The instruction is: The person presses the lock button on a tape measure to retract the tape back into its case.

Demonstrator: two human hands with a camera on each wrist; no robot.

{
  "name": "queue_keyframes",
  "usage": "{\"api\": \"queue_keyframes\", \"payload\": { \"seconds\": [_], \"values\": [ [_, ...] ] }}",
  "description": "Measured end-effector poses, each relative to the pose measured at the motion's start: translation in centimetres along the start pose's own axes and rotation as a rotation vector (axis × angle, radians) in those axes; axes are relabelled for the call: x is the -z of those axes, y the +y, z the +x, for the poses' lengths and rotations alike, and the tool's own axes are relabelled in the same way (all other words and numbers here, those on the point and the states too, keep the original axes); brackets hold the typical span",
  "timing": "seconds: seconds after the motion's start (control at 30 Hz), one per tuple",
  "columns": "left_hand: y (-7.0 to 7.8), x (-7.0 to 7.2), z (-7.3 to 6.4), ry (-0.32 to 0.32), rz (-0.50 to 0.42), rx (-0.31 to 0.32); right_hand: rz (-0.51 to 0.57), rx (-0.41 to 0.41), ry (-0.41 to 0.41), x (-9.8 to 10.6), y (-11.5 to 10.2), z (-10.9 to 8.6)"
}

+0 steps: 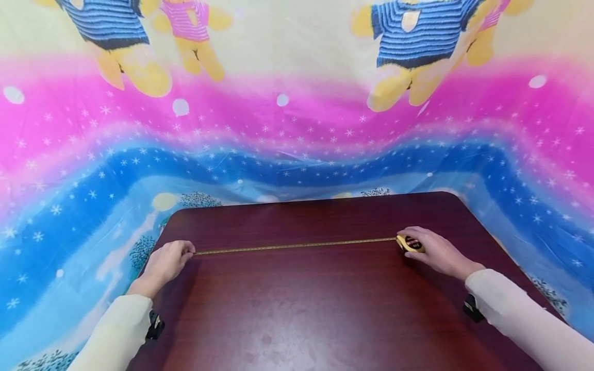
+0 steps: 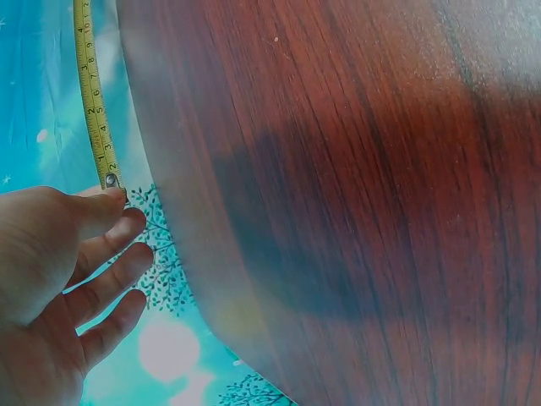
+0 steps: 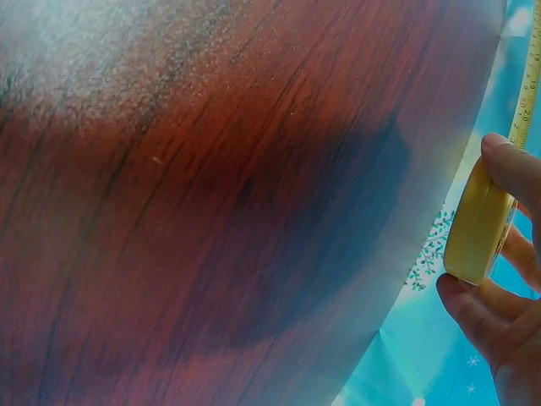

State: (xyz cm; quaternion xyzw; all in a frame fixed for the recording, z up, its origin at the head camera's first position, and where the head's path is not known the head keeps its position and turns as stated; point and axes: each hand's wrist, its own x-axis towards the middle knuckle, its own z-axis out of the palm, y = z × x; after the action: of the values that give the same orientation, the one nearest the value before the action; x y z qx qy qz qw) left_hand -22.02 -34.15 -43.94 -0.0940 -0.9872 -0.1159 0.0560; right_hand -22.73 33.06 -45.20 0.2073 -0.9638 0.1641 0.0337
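Note:
A yellow tape measure (image 1: 411,244) with a dark label sits in my right hand (image 1: 433,250), gripped between thumb and fingers. Its yellow blade (image 1: 297,246) runs out in a nearly straight line across to my left hand (image 1: 166,262). Thumb and forefinger of that hand pinch the blade's metal end (image 2: 111,181), while the other fingers are loosely bent in the left wrist view. In the right wrist view the yellow case (image 3: 478,224) is held edge-on, thumb at one end and a finger at the other. Both hands are over the table, the blade stretched above its far half.
The dark red-brown wooden table (image 1: 287,304) has rounded corners. Behind it and along both sides hangs a printed cloth (image 1: 297,113) in pink, blue and cream with bears and snowflakes. Dark straps with small devices (image 1: 155,325) are on both wrists.

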Motion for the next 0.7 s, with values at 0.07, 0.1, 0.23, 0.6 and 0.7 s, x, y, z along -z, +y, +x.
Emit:
{"api": "queue_keyframes", "payload": {
  "seconds": [0.07,0.1,0.23,0.6,0.7],
  "values": [
    [0.1,-0.1,0.0,0.001,0.0,-0.002,0.001,-0.002,-0.002,-0.1,0.0,0.1],
    [0.2,-0.1,0.0,0.003,0.001,-0.002,0.004,-0.003,-0.003,-0.1,0.0,0.1],
    [0.3,-0.3,0.0,-0.002,0.002,-0.004,0.007,-0.003,-0.007,-0.4,-0.1,0.2],
    [0.2,-1.2,0.0,-0.015,-0.005,0.005,0.015,-0.001,-0.006,-0.7,-0.3,0.3],
    [0.2,-1.5,0.1,-0.017,-0.006,0.007,0.018,-0.005,-0.008,-0.7,-0.4,0.4]
  ]
}}
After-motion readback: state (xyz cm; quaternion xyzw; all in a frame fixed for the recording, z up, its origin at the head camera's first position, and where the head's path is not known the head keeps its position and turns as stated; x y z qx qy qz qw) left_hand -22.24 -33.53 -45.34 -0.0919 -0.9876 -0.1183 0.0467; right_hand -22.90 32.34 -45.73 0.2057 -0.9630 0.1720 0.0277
